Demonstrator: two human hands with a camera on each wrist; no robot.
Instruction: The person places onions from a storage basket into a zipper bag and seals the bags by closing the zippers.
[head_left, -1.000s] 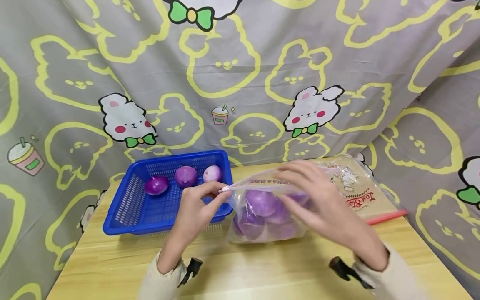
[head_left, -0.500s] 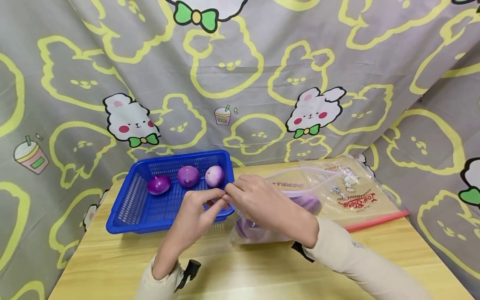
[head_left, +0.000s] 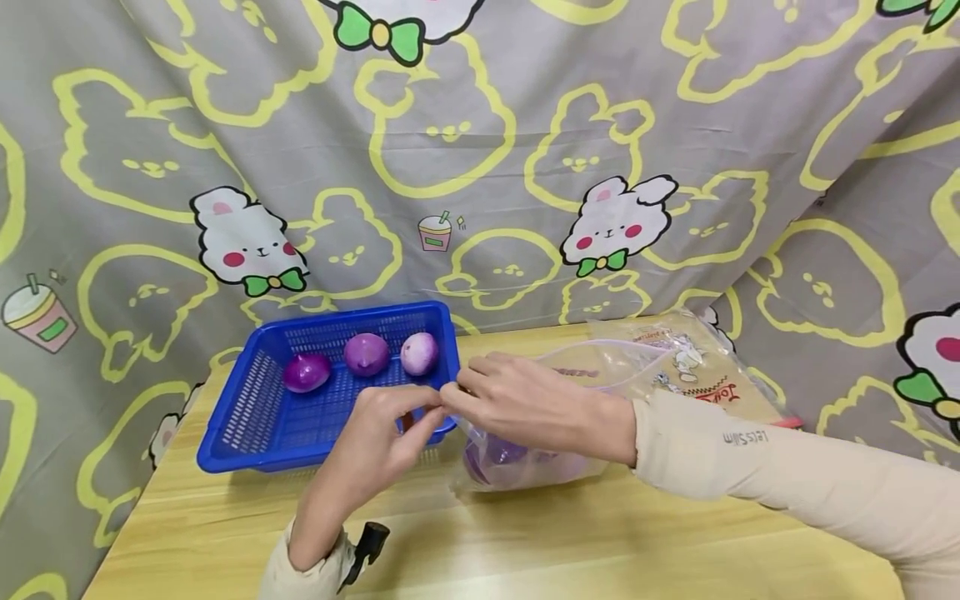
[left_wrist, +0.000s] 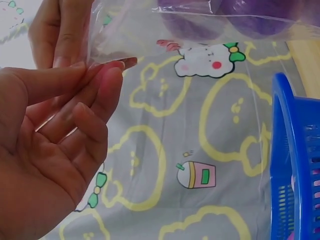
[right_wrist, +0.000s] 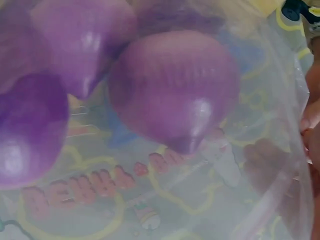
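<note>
A clear zip bag [head_left: 573, 471] holding several purple onions [right_wrist: 175, 90] stands on the table, lettering on its side. My left hand [head_left: 378, 442] pinches the top left corner of the bag between thumb and forefinger; the left wrist view shows the plastic running into those fingertips. At that same corner my right hand [head_left: 525, 408] pinches the zip edge, its fingers meeting the left ones. The slider seen earlier is hidden under them. Right of the hands, the bag's mouth gapes. Three more onions [head_left: 367, 355] lie in the blue basket [head_left: 258, 460], left of the hands.
Behind the right forearm, a flat printed bag [head_left: 690, 367] with a red zip edge [head_left: 787, 422] lies on the wooden table [head_left: 480, 558]. A patterned curtain [head_left: 480, 158] hangs along the table's back edge.
My right hand has moved left from above the bag's mouth to the corner where my left hand grips. Its forearm now crosses in front of the bag, with the elbow swung outward.
</note>
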